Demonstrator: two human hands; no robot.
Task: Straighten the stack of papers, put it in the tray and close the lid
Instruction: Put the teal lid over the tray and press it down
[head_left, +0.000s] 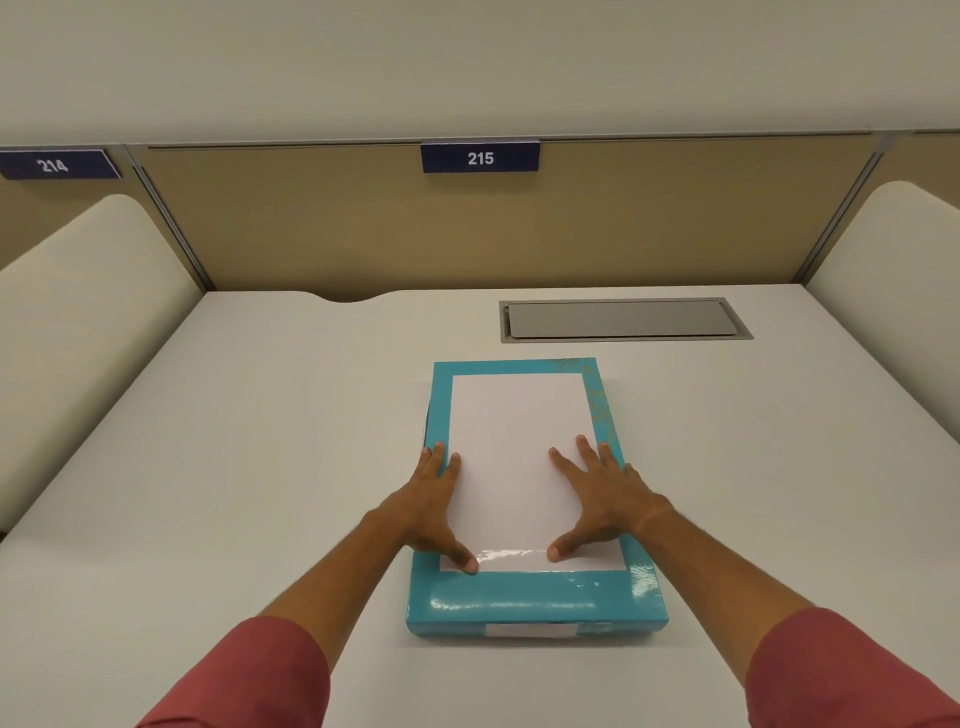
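A teal box-shaped tray (524, 597) lies lengthwise on the white desk (249, 467), its lid down flat on top. The lid has a large glossy white panel (514, 431) framed in teal; whether it is a window onto the papers or a label I cannot tell. No loose papers are in sight. My left hand (431, 512) rests flat on the lid's left edge, fingers spread, thumb on the panel's near left corner. My right hand (602, 506) lies flat on the lid's right side, fingers spread, thumb near the panel's lower edge. Neither hand grips anything.
A grey cable hatch (623, 319) is set into the desk behind the tray on the right. A tan partition with a sign reading 215 (480, 158) closes the back. Rounded cream dividers stand at the left (88, 312) and right (893, 291).
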